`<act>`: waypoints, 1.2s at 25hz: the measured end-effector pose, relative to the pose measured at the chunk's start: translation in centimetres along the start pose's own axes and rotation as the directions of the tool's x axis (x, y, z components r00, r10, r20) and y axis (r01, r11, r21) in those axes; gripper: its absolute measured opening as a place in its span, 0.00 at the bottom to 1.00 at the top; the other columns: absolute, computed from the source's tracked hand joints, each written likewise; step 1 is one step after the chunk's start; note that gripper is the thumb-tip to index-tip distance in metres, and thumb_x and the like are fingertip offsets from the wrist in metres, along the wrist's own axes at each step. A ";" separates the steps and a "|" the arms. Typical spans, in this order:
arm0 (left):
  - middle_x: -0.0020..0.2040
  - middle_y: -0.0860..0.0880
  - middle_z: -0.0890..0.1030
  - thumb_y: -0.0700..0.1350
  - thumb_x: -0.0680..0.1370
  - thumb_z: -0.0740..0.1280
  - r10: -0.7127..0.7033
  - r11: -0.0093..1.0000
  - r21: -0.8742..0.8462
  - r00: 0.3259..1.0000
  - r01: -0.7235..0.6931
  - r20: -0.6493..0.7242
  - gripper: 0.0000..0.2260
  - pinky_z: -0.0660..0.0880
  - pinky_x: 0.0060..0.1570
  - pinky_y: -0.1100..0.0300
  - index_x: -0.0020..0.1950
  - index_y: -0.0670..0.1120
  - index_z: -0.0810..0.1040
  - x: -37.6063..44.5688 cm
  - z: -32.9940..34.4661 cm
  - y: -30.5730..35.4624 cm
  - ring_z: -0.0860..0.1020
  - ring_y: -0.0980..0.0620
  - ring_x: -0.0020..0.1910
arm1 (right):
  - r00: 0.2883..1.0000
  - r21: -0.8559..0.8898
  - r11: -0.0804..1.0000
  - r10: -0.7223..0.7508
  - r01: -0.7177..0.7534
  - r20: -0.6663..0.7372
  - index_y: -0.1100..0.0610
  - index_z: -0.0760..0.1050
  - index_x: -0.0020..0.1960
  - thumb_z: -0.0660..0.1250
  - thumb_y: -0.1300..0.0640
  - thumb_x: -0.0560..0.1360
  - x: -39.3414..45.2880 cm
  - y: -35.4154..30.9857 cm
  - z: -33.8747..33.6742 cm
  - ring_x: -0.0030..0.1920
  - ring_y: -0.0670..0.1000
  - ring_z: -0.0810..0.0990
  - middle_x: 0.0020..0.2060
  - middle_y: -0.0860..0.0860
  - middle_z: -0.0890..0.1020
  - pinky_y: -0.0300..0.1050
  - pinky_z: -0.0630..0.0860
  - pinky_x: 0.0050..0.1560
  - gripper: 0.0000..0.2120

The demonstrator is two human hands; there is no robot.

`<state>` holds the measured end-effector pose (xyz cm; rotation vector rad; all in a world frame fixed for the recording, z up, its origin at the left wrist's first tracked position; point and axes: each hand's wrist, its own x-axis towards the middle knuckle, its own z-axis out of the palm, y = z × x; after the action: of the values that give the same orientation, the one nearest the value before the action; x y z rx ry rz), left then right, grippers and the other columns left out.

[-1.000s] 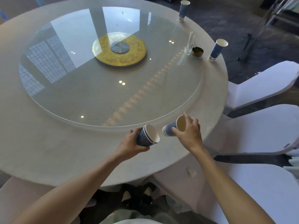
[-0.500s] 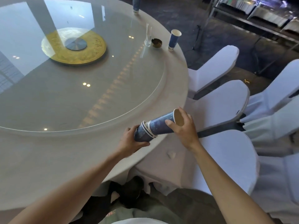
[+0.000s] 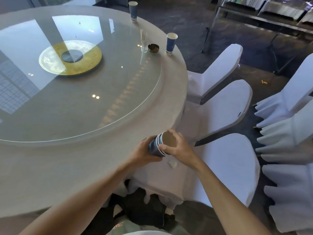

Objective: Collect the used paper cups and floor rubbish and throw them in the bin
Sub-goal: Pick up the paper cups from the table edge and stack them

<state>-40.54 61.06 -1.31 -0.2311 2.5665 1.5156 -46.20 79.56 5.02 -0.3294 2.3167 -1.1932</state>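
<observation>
A stack of blue paper cups [image 3: 156,145] lies on its side at the near right edge of the round table [image 3: 176,92], mouth facing right. My left hand [image 3: 144,152] grips the stack's body from the left. Around its rim close the fingers of my right hand [image 3: 179,146]. Two more blue paper cups stand upright on the table's far right edge, one [image 3: 171,44] next to an ashtray and one [image 3: 133,11] farther back. A crumpled white scrap [image 3: 172,164] lies on the chair seat just below my hands. On the dark floor to the right sits a small gold wrapper [image 3: 264,82].
A glass turntable [image 3: 84,99] with a gold centre disc covers most of the table. A tall glass [image 3: 144,41] and a dark ashtray [image 3: 153,48] stand near the closer upright cup. White-covered chairs [image 3: 228,102] crowd the right side. A metal-legged table [image 3: 254,19] stands at the back right.
The cup in my right hand has slid fully into the cups in my left hand, forming one short stack. The view has swung back left slightly.
</observation>
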 end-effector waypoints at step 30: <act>0.63 0.52 0.78 0.47 0.66 0.82 -0.458 0.886 -0.103 0.888 0.452 -0.044 0.33 0.74 0.56 0.59 0.68 0.51 0.72 5.0 21.0 -14.7 0.77 0.54 0.61 | 0.892 -0.598 0.777 0.395 -0.198 0.218 0.42 0.46 0.83 0.72 0.48 0.77 15.5 34.3 5.7 0.82 0.67 0.44 0.83 0.56 0.38 0.69 0.59 0.76 0.45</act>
<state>-41.25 72.20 -24.98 -0.8450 2.2638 1.4537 -55.61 89.04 -30.63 -0.3135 2.2524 -0.2410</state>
